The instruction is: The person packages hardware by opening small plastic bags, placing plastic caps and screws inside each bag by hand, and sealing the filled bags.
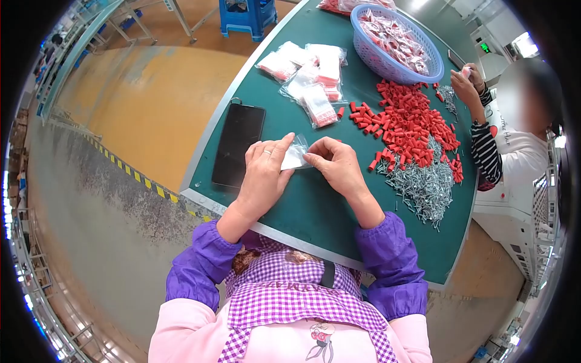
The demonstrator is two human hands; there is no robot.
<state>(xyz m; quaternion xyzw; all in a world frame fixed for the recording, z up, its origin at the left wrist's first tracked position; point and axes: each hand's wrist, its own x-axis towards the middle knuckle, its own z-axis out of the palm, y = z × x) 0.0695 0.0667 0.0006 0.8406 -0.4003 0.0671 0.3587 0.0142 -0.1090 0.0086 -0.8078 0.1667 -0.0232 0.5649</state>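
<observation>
Between my two hands is a small clear plastic bag (295, 155) with something whitish showing through it. My left hand (266, 166) grips the bag's left side, fingers together. At its right edge, my right hand (339, 164) pinches the bag with thumb and forefinger. A black phone (239, 145) lies flat on the green table just left of my left hand. Farther to the right of my right hand are a heap of red plastic sleeves (405, 115) and a pile of silver screws (420, 187).
Beyond my hands lie stacks of small bags (319, 103) with red markings. A blue basket (361, 54) full of filled bags stands at the far side. Across the table, a person (514, 133) in striped sleeves holds something small. A blue stool (247, 21) stands on the floor.
</observation>
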